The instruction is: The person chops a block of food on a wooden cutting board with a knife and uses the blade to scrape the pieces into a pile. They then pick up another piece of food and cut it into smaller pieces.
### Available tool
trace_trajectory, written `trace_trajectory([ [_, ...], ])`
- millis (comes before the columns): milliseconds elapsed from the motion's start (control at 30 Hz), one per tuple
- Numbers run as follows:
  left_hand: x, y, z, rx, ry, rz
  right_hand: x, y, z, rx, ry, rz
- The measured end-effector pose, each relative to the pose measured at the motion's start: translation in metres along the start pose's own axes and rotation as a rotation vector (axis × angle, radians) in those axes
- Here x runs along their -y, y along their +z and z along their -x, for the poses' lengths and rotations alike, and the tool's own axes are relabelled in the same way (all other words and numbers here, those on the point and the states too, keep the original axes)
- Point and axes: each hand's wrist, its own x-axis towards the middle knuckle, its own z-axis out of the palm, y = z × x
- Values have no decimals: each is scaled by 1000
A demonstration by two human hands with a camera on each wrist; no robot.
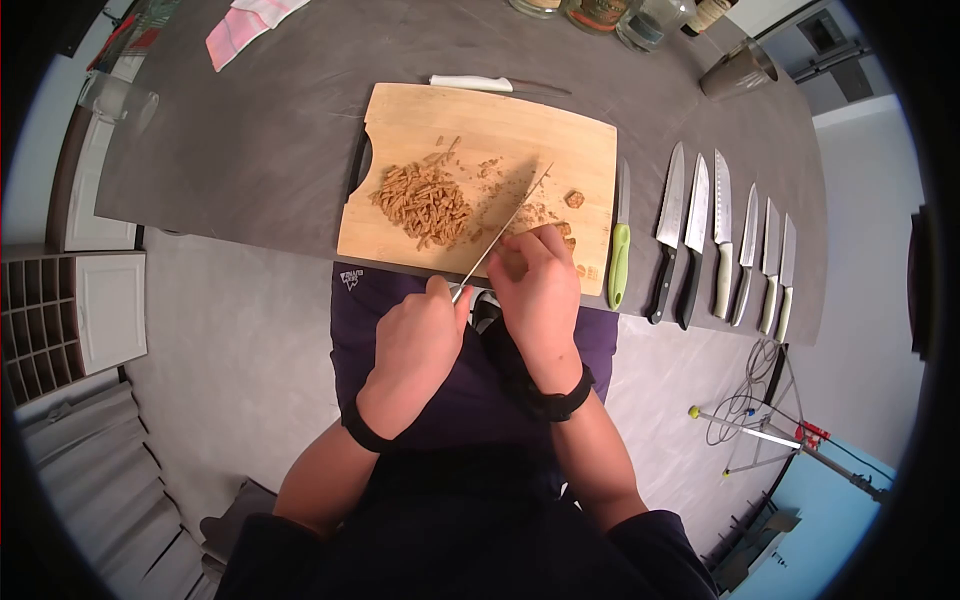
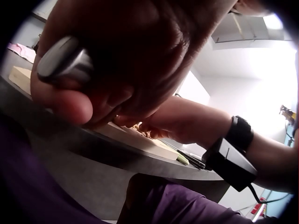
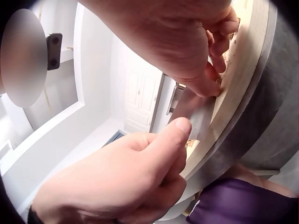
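My left hand (image 1: 418,335) grips the handle of a knife, whose blade (image 1: 508,222) slants up and right over the wooden cutting board (image 1: 400,110). The metal handle end (image 2: 65,60) pokes out of the fist in the left wrist view. Right of the blade, my right hand (image 1: 537,290) has curled fingertips on brown food pieces (image 1: 565,236) near the board's front edge; the fingers partly hide them. A heap of chopped brown strips (image 1: 420,203) lies on the board's left half, with crumbs beside the blade and one small piece (image 1: 574,199) farther right.
A white-handled knife (image 1: 470,83) lies behind the board and a green-handled one (image 1: 620,265) along its right side. Several more knives (image 1: 722,200) lie farther right. Bottles (image 1: 597,12), a metal cup (image 1: 738,70) and a pink cloth (image 1: 235,35) are at the back.
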Motion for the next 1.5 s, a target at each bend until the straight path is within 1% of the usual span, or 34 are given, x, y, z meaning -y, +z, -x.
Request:
trace_trajectory([
  [133,2,-2,-3,-14,12,36,-1,0,2,-4,17,-36],
  [300,8,-5,-1,-71,6,9,-2,-1,5,-17,54,-80],
  [400,9,-11,2,-81,18,25,-4,2,7,-56,13,-62],
  [500,9,-7,13,-69,46,57,-5,3,6,-43,56,-93],
  [600,10,-4,19,-62,38,47,-3,-1,6,3,106,-122],
  [800,16,2,22,-93,57,49,-5,1,5,8,123,-137],
  [1000,15,-3,24,-68,48,10,-4,0,5,7,136,-163],
  [1300,14,-3,28,-86,59,-6,-7,2,4,-21,82,-132],
  [1500,9,-2,27,-82,48,-54,-6,-2,2,14,80,-114],
])
